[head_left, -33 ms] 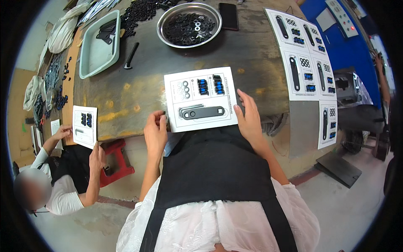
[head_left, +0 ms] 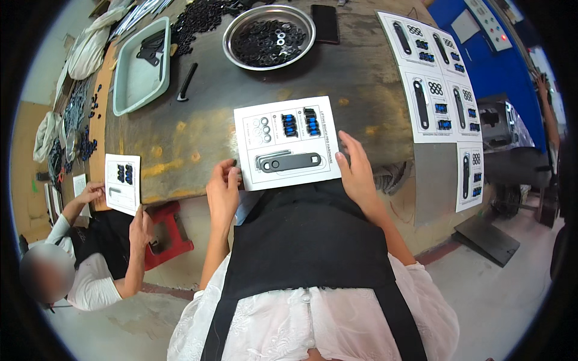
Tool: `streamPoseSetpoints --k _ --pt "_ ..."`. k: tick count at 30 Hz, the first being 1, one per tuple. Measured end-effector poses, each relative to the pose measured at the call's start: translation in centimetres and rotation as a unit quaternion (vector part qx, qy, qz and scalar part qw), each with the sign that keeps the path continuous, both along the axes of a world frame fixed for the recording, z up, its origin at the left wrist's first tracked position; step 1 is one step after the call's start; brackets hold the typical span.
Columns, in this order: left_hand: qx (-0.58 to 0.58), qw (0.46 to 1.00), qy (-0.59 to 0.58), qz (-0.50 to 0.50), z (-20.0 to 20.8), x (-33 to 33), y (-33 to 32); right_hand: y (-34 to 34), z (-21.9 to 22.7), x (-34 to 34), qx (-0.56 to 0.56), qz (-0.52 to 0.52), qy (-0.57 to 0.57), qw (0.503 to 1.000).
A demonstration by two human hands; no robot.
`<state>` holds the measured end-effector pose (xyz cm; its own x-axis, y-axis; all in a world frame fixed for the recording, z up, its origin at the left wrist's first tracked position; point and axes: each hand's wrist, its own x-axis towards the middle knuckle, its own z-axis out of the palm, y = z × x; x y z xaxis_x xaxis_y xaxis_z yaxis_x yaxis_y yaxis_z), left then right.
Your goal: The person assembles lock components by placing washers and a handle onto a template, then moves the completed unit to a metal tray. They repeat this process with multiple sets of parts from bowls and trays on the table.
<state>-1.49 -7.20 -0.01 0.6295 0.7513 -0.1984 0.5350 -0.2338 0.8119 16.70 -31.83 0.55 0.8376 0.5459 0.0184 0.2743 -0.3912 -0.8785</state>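
A white printed card lies in front of me at the near edge of the worktable. On it sit a black flat wrench, L-shaped hex keys, several metal washers, and black bolts with blue bands in two groups. My left hand is at the card's lower left edge, its fingers loosely bent and apart. Beside the right edge is my right hand, fingers stretched and thumb close to the card. Neither hand visibly grips it.
A steel bowl of black parts, a phone, a hammer-like tool and a pale green tray stand farther back. Filled cards lie at right. To my left, a seated co-worker holds a smaller card.
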Motion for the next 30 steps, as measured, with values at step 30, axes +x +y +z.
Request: streamPoseSetpoints --k 30 --pt "-0.210 0.902 0.017 -0.376 0.0 13.7 -11.7 -20.4 -1.3 -7.9 0.237 -0.387 0.151 0.878"
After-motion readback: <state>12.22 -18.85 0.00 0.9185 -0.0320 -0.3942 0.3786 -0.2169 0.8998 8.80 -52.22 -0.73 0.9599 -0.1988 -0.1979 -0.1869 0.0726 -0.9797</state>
